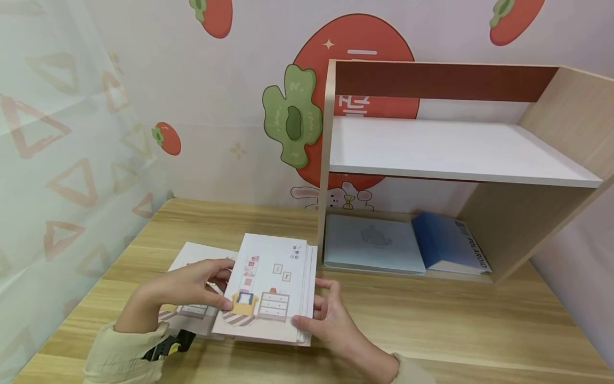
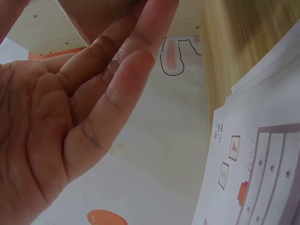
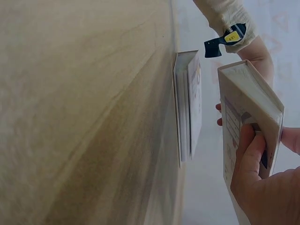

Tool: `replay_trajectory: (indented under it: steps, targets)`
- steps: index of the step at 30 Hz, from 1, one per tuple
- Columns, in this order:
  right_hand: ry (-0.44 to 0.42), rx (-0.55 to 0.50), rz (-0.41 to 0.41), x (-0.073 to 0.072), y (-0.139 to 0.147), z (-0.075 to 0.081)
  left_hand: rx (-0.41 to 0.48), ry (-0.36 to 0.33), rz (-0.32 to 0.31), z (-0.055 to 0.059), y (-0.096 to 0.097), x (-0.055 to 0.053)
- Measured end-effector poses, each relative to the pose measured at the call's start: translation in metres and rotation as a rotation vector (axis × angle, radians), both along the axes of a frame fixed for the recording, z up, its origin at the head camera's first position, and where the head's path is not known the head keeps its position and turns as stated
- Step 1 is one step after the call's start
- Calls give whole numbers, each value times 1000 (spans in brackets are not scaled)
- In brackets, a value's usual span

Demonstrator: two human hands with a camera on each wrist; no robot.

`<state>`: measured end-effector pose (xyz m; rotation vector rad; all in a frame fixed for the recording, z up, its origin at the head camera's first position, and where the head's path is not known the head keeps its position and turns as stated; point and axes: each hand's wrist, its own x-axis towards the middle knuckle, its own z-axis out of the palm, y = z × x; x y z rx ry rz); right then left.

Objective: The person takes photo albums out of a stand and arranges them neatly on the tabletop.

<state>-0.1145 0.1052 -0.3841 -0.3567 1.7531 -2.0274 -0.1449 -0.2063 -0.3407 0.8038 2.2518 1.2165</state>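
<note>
Left hand [image 1: 194,281] and right hand [image 1: 333,320] pinch opposite edges of a white book [image 1: 261,282] — thumbs on its cover, fingertips behind — holding it just above the table [image 1: 431,330]. A similar book [image 1: 199,253] lies below, toward the left. Beyond, right — a shelf [image 1: 460,146] with a pale-blue folder [image 1: 374,242] and blue box [image 1: 443,240] at its bottom.

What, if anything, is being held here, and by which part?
The upper white hardcover book, by its sides: the left hand holds its left edge and the right hand its right edge, both thumbs on the front cover.
</note>
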Motion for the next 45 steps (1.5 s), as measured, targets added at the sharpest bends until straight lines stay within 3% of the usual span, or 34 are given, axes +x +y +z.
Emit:
replay_trajectory:
  steps: [12, 25, 34, 45]
  targets:
    - [-52, -8, -1, 0, -2, -6, -74, 53, -17, -3, 1, -3]
    - [-102, 54, -35, 6, -2, -14, -65, 10, -31, -15, 3, -4]
    - [-123, 56, -18, 8, 0, -22, -79, -26, 3, -24, 7, -1]
    - [-124, 71, -9, 8, 1, -21, -72, -45, -6, -25, 9, -2]
